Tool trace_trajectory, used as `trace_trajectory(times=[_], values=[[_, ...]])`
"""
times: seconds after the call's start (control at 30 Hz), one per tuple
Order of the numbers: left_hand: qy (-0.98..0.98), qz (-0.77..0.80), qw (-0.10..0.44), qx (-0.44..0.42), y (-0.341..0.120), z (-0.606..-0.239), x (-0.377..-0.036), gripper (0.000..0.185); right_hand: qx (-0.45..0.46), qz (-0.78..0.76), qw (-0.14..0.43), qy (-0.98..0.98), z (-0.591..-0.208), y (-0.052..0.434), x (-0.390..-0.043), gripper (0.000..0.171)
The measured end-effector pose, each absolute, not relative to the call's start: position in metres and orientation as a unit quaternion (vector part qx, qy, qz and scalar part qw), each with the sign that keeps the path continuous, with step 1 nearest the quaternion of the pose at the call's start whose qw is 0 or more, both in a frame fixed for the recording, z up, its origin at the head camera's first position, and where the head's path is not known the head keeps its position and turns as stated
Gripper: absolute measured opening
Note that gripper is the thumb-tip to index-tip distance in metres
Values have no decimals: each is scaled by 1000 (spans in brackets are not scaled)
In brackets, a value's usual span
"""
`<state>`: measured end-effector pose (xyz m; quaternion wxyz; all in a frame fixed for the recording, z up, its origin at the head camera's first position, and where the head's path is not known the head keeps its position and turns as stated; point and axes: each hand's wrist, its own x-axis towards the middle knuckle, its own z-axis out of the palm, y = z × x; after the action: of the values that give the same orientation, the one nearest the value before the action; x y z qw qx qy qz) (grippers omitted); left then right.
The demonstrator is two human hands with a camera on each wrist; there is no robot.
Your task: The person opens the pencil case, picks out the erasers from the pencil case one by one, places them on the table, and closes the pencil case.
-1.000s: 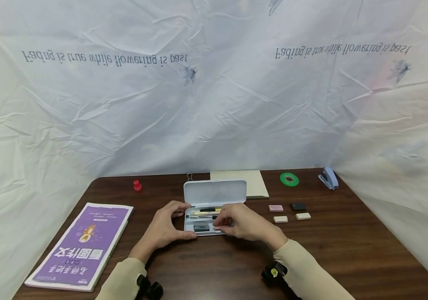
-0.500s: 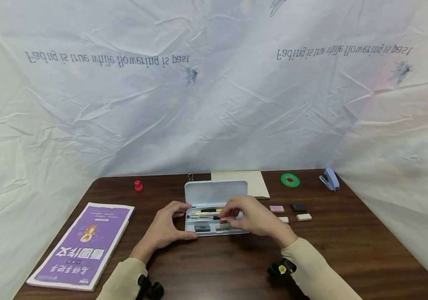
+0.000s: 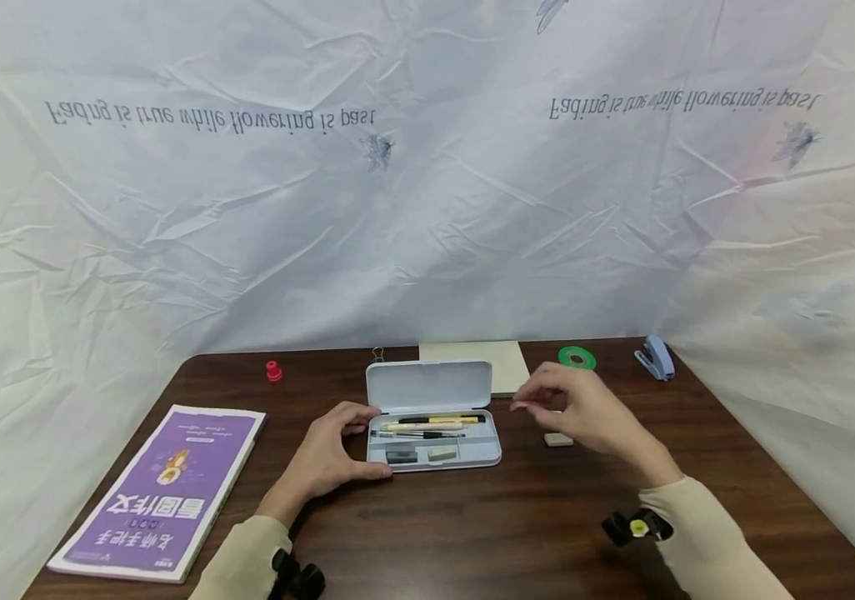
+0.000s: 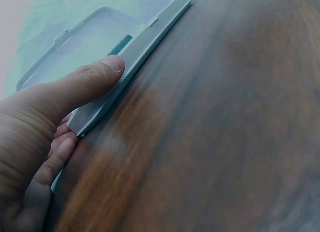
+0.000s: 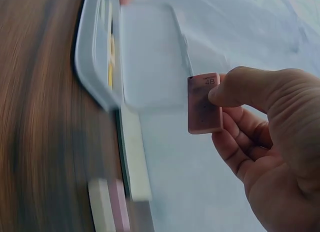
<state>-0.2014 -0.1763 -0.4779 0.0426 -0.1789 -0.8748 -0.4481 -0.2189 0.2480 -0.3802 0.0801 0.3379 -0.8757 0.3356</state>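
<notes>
Right hand (image 5: 292, 127) pinching pink eraser (image 5: 202, 117), rectangular, dark smudges, marked "4B"

The eraser (image 5: 202, 114) is a small, flat rectangular block, dull brick-pink, with dark smudges over its broad face and "4B" printed near one corner. The fingers of the right hand (image 3: 585, 412) pinch it above the worktop (image 3: 442, 533), to the right of the pencil case (image 3: 429, 388) and clear of it. The case, slim and pale blue-grey with rounded corners, lies open, its lid raised along the far long side. Its tray sits flat, divided inside, and the left hand (image 3: 326, 450) holds its left end.
</notes>
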Motion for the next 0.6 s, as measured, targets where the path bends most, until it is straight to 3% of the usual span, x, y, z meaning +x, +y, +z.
trace_trajectory(times=[0.3, 0.6], values=[[-875, -447, 41, -179, -178, -479, -202, 87, 284, 289, 138, -904, -386, 307, -204, 37], [-875, -450, 37, -178, -177, -478, -202, 87, 279, 284, 146, -906, -410, 343, -186, 43]])
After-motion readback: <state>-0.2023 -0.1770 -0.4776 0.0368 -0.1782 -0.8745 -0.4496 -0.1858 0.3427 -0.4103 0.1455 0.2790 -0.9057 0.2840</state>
